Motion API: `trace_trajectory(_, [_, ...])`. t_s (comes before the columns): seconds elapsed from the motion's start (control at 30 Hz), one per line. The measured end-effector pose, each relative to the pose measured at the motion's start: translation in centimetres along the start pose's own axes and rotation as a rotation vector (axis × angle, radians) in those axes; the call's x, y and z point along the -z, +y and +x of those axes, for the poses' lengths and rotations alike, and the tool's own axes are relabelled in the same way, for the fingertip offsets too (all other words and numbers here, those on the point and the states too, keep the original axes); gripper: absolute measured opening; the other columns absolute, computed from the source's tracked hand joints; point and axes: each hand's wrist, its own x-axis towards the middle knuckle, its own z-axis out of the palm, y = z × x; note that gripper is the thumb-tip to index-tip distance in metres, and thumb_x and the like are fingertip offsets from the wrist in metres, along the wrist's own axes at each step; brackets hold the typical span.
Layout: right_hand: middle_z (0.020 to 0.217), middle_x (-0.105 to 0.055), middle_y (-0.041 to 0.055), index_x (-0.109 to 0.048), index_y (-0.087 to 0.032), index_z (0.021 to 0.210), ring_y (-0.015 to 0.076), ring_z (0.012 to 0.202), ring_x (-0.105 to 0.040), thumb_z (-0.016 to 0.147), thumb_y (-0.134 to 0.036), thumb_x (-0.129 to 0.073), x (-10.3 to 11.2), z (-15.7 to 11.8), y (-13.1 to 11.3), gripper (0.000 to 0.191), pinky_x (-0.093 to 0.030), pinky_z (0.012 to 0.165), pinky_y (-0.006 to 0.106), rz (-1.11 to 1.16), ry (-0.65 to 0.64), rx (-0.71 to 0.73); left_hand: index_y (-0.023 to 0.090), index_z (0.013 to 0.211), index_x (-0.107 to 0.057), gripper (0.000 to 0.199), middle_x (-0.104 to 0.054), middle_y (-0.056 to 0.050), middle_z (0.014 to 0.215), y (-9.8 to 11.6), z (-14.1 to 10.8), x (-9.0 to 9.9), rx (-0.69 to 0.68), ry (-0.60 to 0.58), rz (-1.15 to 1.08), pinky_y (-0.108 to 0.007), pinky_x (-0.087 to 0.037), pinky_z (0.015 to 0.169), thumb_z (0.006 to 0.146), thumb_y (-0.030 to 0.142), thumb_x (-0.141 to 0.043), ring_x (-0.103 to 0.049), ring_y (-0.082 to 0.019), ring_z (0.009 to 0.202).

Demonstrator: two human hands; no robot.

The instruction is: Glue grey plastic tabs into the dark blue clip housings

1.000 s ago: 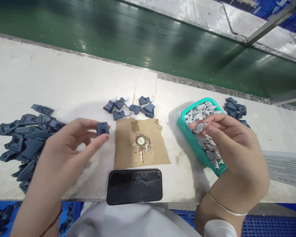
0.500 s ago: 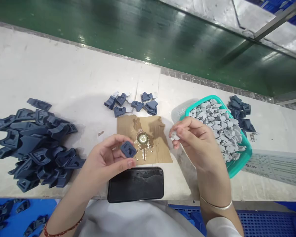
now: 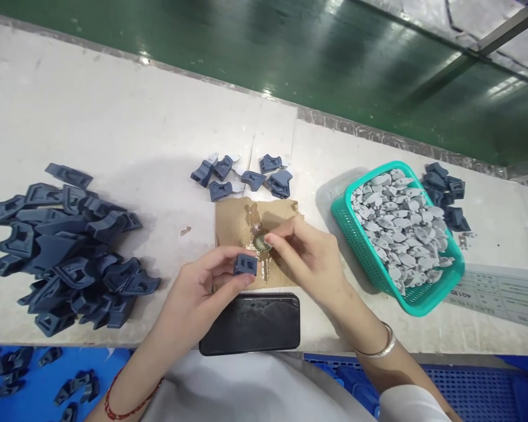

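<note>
White bench (image 3: 158, 111), and it's the left hand (image 3: 200, 287) pinching a dark block (image 3: 245, 265), right hand (image 3: 314, 258) at the round cap (image 3: 261, 242), its grip hidden.

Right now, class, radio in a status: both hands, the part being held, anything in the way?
Left hand holding dark blue part. Right hand at round cap on wet cardboard, its pinch hidden. Phone close by, nothing seen between part and cap.
</note>
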Motion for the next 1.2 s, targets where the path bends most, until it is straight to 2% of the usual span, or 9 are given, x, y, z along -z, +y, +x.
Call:
trace_trajectory(0.13, [0.078,-0.070,0.0027,-0.060,-0.024,0.082,0.0170,0.071,-0.063,0.105,-0.029,-0.061,-0.3,0.2,0.4,0.023,-0.047,0.067,0.028,-0.244,-0.059,0.232,0.024,0.108,-0.076,0.016,-0.083,-0.004,0.107,-0.3,0.0,0.0,-0.063,0.006,0.055,-0.025,-0.061,0.091,0.097,0.035,-0.071,-0.078,-0.019,0.100])
trace_trajectory(0.3, [0.079,-0.072,0.0024,-0.060,-0.025,0.084,0.0166,0.071,-0.065,0.106,-0.028,-0.060,-0.4,0.2,0.3,0.022,-0.048,0.066,0.028,-0.246,-0.051,0.235,0.027,0.115,-0.075,0.018,-0.080,-0.002,0.110,-0.6,-0.1,0.1,-0.131,0.000,0.136,-0.022,-0.057,0.092,0.103,0.034,-0.064,-0.075,-0.017,0.103])
trace_trajectory(0.4, [0.079,-0.071,0.0017,-0.060,-0.024,0.083,0.0153,0.069,-0.063,0.104,-0.026,-0.062,-0.3,0.1,0.0,0.021,-0.046,0.064,0.027,-0.170,-0.058,0.187,0.029,0.118,-0.075,0.019,-0.077,0.000,0.102,-0.6,-0.2,0.1,-0.168,-0.010,0.181,-0.020,-0.055,0.081,0.104,0.032,-0.063,-0.071,-0.015,0.093])
trace_trajectory(0.5, [0.072,-0.067,-0.0010,-0.062,-0.023,0.081,0.0129,0.062,-0.057,0.102,-0.030,-0.065,-0.3,-0.1,-0.1,0.022,-0.043,0.061,0.027,-0.027,-0.019,0.035,0.030,0.116,-0.075,0.017,-0.076,0.001,0.098,-0.7,-0.2,0.0,-0.177,0.002,0.150,-0.019,-0.054,0.076,0.102,0.030,-0.065,-0.069,-0.013,0.086])
trace_trajectory(0.63, [0.061,-0.060,-0.0044,-0.063,-0.022,0.077,0.0099,0.054,-0.049,0.098,-0.040,-0.073,-0.2,0.1,-0.2,0.030,-0.039,0.053,0.024,0.310,0.111,-0.197,0.027,0.111,-0.076,0.014,-0.079,-0.001,0.104,-0.5,0.0,-0.3,-0.189,0.028,0.079,-0.022,-0.057,0.087,0.100,0.025,-0.069,-0.074,-0.015,0.096])
trace_trajectory(0.8, [0.055,-0.061,-0.0047,-0.062,-0.021,0.071,0.0072,0.046,-0.048,0.082,-0.052,-0.087,-0.1,0.7,-0.4,0.042,-0.036,0.043,0.020,0.615,0.110,-0.360,0.025,0.108,-0.074,0.010,-0.082,-0.003,0.109,-0.1,-0.1,-0.5,-0.200,0.046,0.043,-0.028,-0.059,0.094,0.100,0.023,-0.068,-0.076,-0.019,0.105])
trace_trajectory(0.97, [0.053,-0.059,-0.0063,-0.061,-0.021,0.071,0.0057,0.042,-0.046,0.080,-0.053,-0.088,-0.1,0.7,-0.3,0.043,-0.034,0.039,0.018,0.697,0.107,-0.397,0.027,0.101,-0.080,0.014,-0.075,-0.003,0.107,0.2,-0.1,-0.6,-0.336,0.167,0.151,-0.028,-0.057,0.089,0.091,0.017,-0.076,-0.069,-0.019,0.103])
trace_trajectory(1.07, [0.054,-0.060,-0.0060,-0.062,-0.021,0.072,0.0063,0.042,-0.046,0.082,-0.052,-0.087,-0.1,0.6,-0.3,0.041,-0.035,0.039,0.018,0.697,0.130,-0.384,0.025,0.099,-0.080,0.011,-0.075,-0.002,0.097,0.4,0.0,-0.6,-0.250,0.192,0.058,-0.026,-0.059,0.078,0.089,0.021,-0.079,-0.070,-0.017,0.088])
trace_trajectory(1.2, [0.054,-0.061,-0.0057,-0.062,-0.022,0.073,0.0069,0.042,-0.047,0.086,-0.048,-0.085,-0.1,0.3,-0.8,0.037,-0.037,0.040,0.019,0.693,0.165,-0.341,0.025,0.104,-0.076,0.018,-0.076,-0.001,0.097,0.3,0.2,-0.7,-0.115,0.156,-0.209,-0.025,-0.065,0.074,0.087,0.021,-0.080,-0.075,-0.016,0.087])
